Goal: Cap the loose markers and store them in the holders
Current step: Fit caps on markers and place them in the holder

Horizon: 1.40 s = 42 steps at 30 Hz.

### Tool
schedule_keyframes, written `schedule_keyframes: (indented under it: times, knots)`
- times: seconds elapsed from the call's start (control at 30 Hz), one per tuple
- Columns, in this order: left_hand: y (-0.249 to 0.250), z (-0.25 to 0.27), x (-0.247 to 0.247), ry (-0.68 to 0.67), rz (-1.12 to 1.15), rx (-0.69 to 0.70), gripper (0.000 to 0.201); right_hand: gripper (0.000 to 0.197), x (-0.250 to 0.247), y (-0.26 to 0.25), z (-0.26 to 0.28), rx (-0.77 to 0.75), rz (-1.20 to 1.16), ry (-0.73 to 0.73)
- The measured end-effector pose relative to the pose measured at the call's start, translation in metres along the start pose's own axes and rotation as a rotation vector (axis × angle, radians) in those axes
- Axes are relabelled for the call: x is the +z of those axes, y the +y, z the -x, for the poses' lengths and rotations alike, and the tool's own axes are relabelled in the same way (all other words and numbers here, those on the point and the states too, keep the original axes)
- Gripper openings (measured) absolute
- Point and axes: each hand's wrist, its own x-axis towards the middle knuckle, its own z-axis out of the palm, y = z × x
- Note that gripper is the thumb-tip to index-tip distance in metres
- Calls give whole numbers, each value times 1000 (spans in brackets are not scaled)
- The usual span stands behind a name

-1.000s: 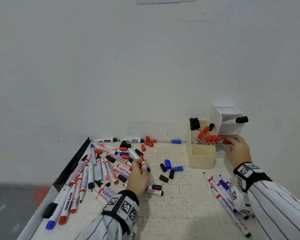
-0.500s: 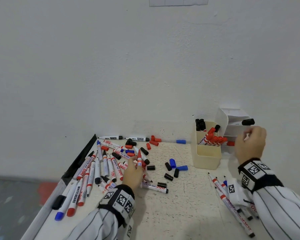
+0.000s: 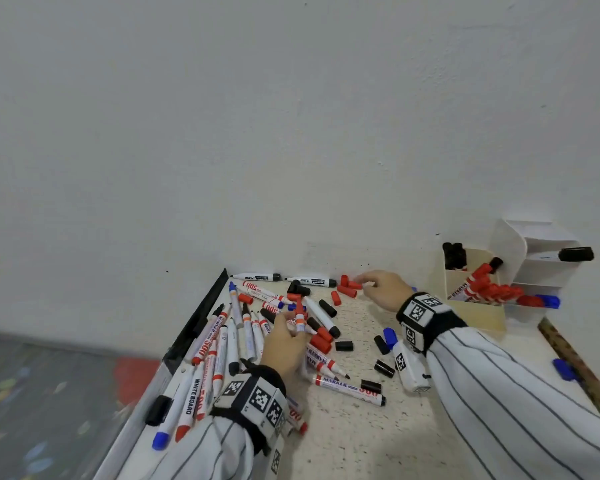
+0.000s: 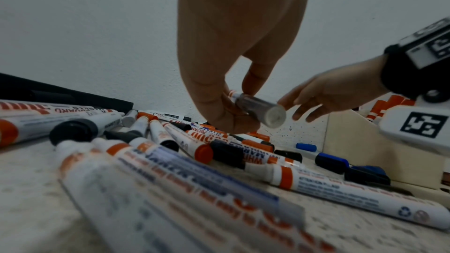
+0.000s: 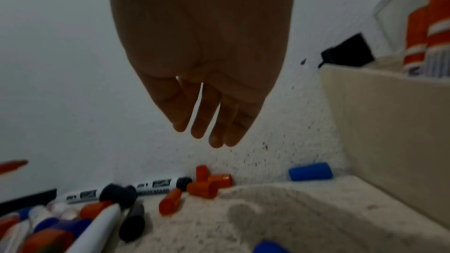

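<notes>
A red marker (image 3: 299, 318), uncapped, is being pinched upright between the thumb and fingers of the left hand (image 3: 283, 344), which is hovering over the loose pile of markers (image 3: 229, 341) lying left of the cream holder (image 3: 471, 296). The right hand (image 3: 383, 289) is reaching out with its fingers straight and spread, holding nothing, just above the cluster of red caps (image 3: 347, 286) sitting left of the cream holder by the wall. Black and blue caps (image 3: 383, 344) are lying scattered on the worktop (image 3: 354, 438) in front of that holder. Capped red markers (image 3: 482, 287) are leaning inside the cream holder, and a white holder (image 3: 541, 271) is standing just right of it.
</notes>
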Motion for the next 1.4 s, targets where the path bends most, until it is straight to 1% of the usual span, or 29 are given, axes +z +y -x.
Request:
schedule_keyframes:
  times: [0.1, 0.17, 0.27, 0.3, 0.37, 0.4, 0.43, 0.47, 0.57, 0.6, 0.63, 0.7, 0.73, 0.8, 0.87, 0.93, 1.03, 1.17, 1.23, 1.3, 1.33, 1.37, 1.4]
  knots:
    - [2, -4, -2, -25, -14, -4, 41, 42, 22, 0, -18, 52, 96, -185]
    - [3, -5, -3, -41, -26, 15, 39, 45, 33, 1, -27, 73, 175, -261]
    - [3, -7, -3, -51, -13, 13, 37, 46, 42, 1, -35, 93, 292, -271]
    - [3, -8, -3, -51, -12, 10, 36, 44, 42, -1, -35, 94, 334, -249]
    - [2, -9, -4, -53, -12, 8, 35, 31, 44, -3, -36, 108, 370, -155]
    - [1, -9, -3, -52, -12, 12, 35, 21, 44, -4, -37, 124, 362, -116]
    - [0, -9, -3, -49, -15, 19, 34, 18, 44, -4, -36, 140, 348, -87]
    - [0, -8, -2, -45, -21, 28, 34, 20, 44, -4, -36, 163, 337, -75]
    - [-1, -6, 1, -28, -49, 51, 31, 13, 42, -3, -28, 203, 332, -125]
    - [-1, -5, 1, -29, -51, 55, 30, 14, 40, -1, -24, 217, 300, -131]
    - [0, -3, 2, -31, -53, 60, 29, 19, 38, 0, -20, 214, 248, -121]
    - [1, 1, 3, -38, -61, 72, 25, 33, 32, 2, -14, 174, 128, -62]
    - [2, 4, 3, -41, -49, 78, 23, 35, 27, 0, -12, 139, 82, -16]
    - [3, 9, 5, -45, -20, 90, 16, 26, 19, -4, -6, 63, -44, 79]
    - [3, 14, 8, -46, -27, 95, 12, 19, 11, -11, 3, 4, -224, 110]
    - [2, 17, 12, -53, -64, 99, 13, 18, 4, -18, 14, -52, -293, 62]
    - [3, 24, 17, -43, -100, 160, 13, 17, -2, -24, 32, -118, -238, -44]
    - [8, 37, 26, -46, -83, 225, 20, 21, -3, -18, 52, -134, -271, -126]
    - [10, 41, 30, -40, -108, 241, 21, 19, -5, -14, 63, -118, -314, -166]
    - [11, 44, 34, -39, -138, 260, 23, 11, -5, -10, 71, -106, -348, -179]
    - [13, 47, 35, -45, -153, 273, 23, 5, -6, -9, 74, -102, -319, -169]
    - [13, 49, 36, -55, -172, 285, 23, 8, -7, -7, 77, -94, -266, -153]
    - [14, 50, 38, -60, -190, 304, 24, 16, -6, -5, 79, -80, -212, -137]
